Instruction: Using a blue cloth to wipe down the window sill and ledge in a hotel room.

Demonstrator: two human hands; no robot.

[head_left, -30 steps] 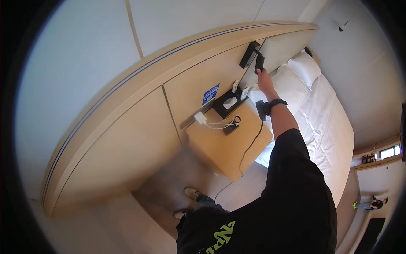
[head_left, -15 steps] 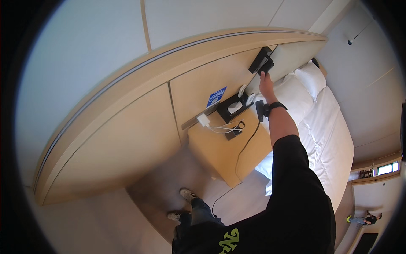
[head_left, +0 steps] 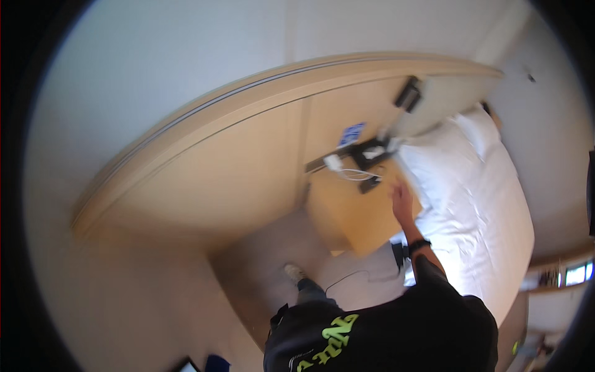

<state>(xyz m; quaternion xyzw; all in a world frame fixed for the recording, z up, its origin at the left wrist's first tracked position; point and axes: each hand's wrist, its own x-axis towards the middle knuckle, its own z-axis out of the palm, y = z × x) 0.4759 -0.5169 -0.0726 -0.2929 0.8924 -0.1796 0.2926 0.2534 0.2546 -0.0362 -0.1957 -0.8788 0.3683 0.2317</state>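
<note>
My right hand (head_left: pixel 401 201) is over the near right part of the wooden nightstand (head_left: pixel 338 211), beside the bed. Motion smears its fingers, and nothing in it can be made out. A black band (head_left: pixel 419 245) circles the wrist, with a dark rectangular device (head_left: pixel 400 257) next to it. On the nightstand, close to the hand, lies a small black object (head_left: pixel 370 184). White cables (head_left: pixel 354 175) run to it from a white charger (head_left: pixel 333 162) by the wall. Behind stands a black holder (head_left: pixel 365 152) with a white item in it. My left hand does not show.
A black wall lamp (head_left: pixel 408 94) is mounted on the wood panel above the nightstand. The bed with white bedding (head_left: pixel 477 186) fills the right side. A thin dark cable (head_left: pixel 347 278) crosses the floor near my shoe (head_left: pixel 294 271). A blue card (head_left: pixel 352 134) is on the panel.
My right hand has left the black wall lamp and come down and back toward me, over the nightstand. The whole view has shifted and is blurred.
</note>
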